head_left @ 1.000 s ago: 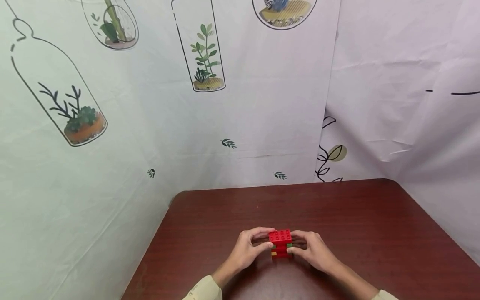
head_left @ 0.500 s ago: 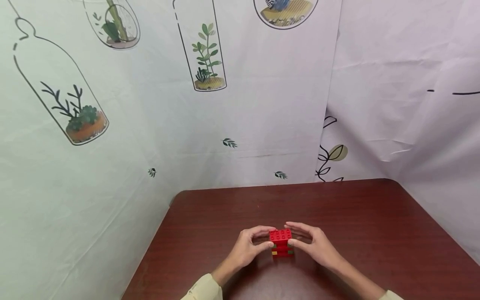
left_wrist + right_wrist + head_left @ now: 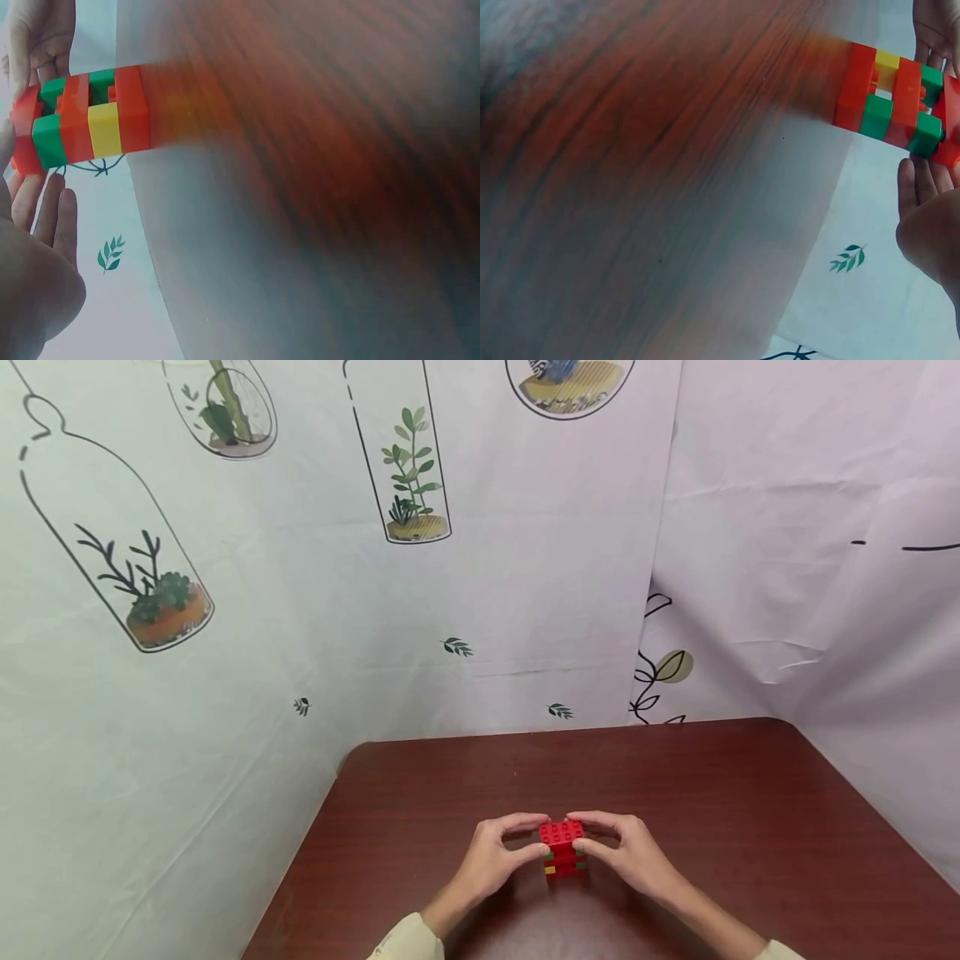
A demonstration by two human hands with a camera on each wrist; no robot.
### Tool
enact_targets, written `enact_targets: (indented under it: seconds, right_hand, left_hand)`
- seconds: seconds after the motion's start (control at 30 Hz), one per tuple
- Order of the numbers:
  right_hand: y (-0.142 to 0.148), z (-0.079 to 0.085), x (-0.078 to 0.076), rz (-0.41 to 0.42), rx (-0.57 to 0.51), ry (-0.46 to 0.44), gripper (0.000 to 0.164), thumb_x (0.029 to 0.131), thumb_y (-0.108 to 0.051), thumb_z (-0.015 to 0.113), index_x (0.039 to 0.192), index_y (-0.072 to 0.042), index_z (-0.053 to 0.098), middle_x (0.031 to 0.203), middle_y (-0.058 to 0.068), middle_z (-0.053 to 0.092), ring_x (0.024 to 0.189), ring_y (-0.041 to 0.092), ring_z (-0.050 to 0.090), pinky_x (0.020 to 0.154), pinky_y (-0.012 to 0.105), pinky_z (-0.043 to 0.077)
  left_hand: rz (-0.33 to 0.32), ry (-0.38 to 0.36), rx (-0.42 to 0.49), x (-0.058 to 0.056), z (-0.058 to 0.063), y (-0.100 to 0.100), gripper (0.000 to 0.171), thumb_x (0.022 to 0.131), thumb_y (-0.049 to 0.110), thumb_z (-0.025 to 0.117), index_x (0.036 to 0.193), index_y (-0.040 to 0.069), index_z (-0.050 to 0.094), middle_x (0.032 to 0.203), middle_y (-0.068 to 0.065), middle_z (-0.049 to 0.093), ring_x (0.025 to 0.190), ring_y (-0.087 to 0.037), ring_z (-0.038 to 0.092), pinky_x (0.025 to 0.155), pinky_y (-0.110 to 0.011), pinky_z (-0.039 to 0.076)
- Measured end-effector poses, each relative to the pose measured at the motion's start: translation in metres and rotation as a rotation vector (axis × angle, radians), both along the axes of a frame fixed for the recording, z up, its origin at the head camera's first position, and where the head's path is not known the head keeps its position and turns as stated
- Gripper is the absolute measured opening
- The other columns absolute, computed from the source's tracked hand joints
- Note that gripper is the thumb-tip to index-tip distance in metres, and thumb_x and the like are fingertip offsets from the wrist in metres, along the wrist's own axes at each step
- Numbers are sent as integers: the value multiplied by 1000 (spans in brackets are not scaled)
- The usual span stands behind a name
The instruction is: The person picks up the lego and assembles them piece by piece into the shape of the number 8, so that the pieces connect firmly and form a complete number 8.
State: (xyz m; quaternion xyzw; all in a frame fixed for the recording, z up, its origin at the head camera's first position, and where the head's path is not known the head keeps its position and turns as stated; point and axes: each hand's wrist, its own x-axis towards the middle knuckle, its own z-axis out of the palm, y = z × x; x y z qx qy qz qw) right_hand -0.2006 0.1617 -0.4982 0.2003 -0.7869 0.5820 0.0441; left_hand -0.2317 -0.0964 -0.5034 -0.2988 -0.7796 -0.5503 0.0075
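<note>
A small tower of toy building bricks stands on the table, with long red bricks layered over small spacers. Its studded top red brick (image 3: 561,833) lies between both hands. My left hand (image 3: 489,858) pinches the left end of that brick, thumb at the front corner and fingers behind. On the opposite end my right hand (image 3: 632,853) does the same. Lower down, the left wrist view shows a yellow brick (image 3: 104,129) and a green brick (image 3: 50,141) between the red layers. From the right wrist view, another green brick (image 3: 877,115) fills the tower's other side.
The dark red wooden table (image 3: 420,793) has rounded far corners. Behind it and along both sides hangs white cloth (image 3: 525,593) printed with plants and glass jars.
My right hand has shifted from the tower's side up to the top brick, its fingers first lifted, then lowered onto the back corner. The left hand stays nearly still.
</note>
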Motion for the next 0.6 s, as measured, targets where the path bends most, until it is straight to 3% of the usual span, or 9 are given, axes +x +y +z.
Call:
enact_targets:
  seconds: [0.2,0.5,0.6]
  right_hand:
    - [1,-4,-1,-14,0,41,40,91,-14,85,127,0,75,119,12,77,105,20,75,89,36,62]
    - [-1,-9,-3,9,-28,107,34,91,-13,86,122,-2,77,114,12,79,100,16,76,87,31,61]
    - [-1,-11,-4,9,-29,114,34,91,-13,86,121,-1,76,113,12,79,100,16,76,86,31,62]
  left_hand:
    - [1,42,31,1,-4,3,40,93,22,85,126,3,77,117,-2,79,108,-13,75,92,-42,61]
    - [-13,-10,49,0,-3,3,36,95,18,82,128,6,76,121,-3,78,113,-16,73,94,-30,59]
    - [-3,-14,47,2,-3,4,36,94,17,82,128,8,76,122,-3,77,113,-16,73,94,-32,60]
